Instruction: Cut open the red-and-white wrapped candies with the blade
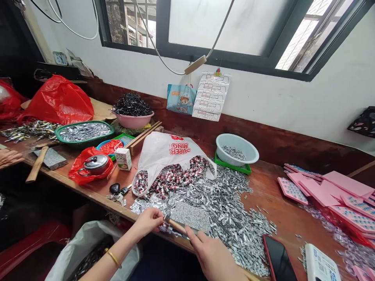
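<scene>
My right hand (pixel 212 251) is wrapped round a hammer (pixel 177 226), whose wooden handle shows again below the hand. The hammer's far end reaches close to the fingertips of my left hand (pixel 149 221). Those fingertips are pinched together; what sits between them is too small to make out. Shiny small parts (pixel 170 229) show just below, at the table edge. Right behind both hands lies a speckled stone slab (pixel 190 216). A wide heap of small flat metal pieces (pixel 231 207) surrounds it. Red-and-silver small parts (pixel 175 175) spill from a white plastic bag (pixel 158 150).
A pale blue basin (pixel 249 154) stands behind the heap. Right: a phone (pixel 279 257), a white box (pixel 322 265) and pink cards (pixel 331 191). Left: keys (pixel 117 191), a lidded pot (pixel 96 164), a green tray (pixel 57 134) and another person's hand (pixel 10 158).
</scene>
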Motion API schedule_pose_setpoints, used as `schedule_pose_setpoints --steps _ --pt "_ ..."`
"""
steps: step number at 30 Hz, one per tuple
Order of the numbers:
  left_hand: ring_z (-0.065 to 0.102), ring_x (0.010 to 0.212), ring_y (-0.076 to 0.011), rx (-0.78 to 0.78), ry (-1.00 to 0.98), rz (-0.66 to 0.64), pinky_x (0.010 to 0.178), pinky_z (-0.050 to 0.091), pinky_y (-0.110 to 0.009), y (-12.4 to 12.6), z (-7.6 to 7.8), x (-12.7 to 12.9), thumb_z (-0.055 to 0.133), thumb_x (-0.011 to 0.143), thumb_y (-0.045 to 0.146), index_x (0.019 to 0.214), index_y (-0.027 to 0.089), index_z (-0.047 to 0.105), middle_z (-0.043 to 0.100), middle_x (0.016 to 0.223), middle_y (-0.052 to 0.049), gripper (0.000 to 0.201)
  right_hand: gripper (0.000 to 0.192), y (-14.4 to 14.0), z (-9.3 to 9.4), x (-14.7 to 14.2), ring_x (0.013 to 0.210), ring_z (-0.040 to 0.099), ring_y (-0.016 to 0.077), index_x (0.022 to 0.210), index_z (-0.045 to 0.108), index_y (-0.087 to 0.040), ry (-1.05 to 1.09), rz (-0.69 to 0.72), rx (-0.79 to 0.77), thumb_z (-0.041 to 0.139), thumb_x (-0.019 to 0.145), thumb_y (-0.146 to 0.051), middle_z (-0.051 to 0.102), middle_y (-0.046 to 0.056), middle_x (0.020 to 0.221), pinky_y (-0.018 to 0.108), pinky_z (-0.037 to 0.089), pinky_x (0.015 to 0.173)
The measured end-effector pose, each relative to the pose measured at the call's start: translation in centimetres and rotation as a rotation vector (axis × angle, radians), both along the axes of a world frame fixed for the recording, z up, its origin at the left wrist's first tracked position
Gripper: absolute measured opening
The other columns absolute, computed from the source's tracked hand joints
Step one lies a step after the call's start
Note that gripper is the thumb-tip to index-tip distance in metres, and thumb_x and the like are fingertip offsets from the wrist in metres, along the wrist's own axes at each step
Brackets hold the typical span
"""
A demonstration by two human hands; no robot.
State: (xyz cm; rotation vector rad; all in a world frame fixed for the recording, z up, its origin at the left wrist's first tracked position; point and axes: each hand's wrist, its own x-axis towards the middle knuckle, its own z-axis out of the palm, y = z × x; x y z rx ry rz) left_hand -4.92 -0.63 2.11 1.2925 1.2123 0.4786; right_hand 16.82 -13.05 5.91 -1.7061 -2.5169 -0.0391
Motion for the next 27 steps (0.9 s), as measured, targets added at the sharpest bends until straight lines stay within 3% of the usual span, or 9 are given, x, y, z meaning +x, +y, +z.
schedule_pose_setpoints --steps 7,12,23,27 --pt "0.048 0.052 -0.0128 -0.002 -0.021 -0.001 0.052 0.048 -0.028 -0.2 0.2 0.0 0.069 0.05 0.048 0.057 0.016 0.054 0.05 0.051 0.005 0.035 0.057 0.1 1.1 0.3 0.058 0.063 0.0166 0.139 0.036 -0.022 0.129 0.014 0.043 0.04 0.084 -0.008 0.065 0.002 0.079 0.024 0.037 0.048" --pt "0.047 0.05 -0.0118 -0.013 -0.009 0.0 0.052 0.047 -0.027 -0.2 0.5 0.0 0.07 0.049 0.046 0.057 0.017 0.054 0.048 0.048 0.007 0.035 0.054 0.3 0.8 0.2 0.05 0.06 0.0154 0.13 0.047 -0.024 0.072 0.018 0.031 0.043 0.079 -0.005 0.066 0.0 0.076 0.025 0.033 0.044" --pt "0.054 0.06 -0.0149 -0.062 -0.079 -0.055 0.058 0.048 -0.026 -0.1 0.3 -0.7 0.068 0.053 0.041 0.063 0.015 0.06 0.057 0.058 0.003 0.029 0.058 0.2 1.0 -0.2 0.053 0.062 0.0166 0.133 0.045 -0.024 0.062 -0.011 -0.008 0.045 0.079 -0.004 0.067 0.001 0.079 0.025 0.034 0.046" --pt "0.055 0.062 -0.016 -0.066 -0.086 -0.051 0.061 0.049 -0.027 -0.1 0.2 -0.9 0.066 0.055 0.038 0.065 0.015 0.064 0.058 0.059 0.003 0.026 0.056 0.2 1.0 -0.1 0.056 0.062 0.0163 0.138 0.039 -0.023 0.147 0.005 0.056 0.041 0.085 -0.009 0.065 0.002 0.078 0.024 0.037 0.048"
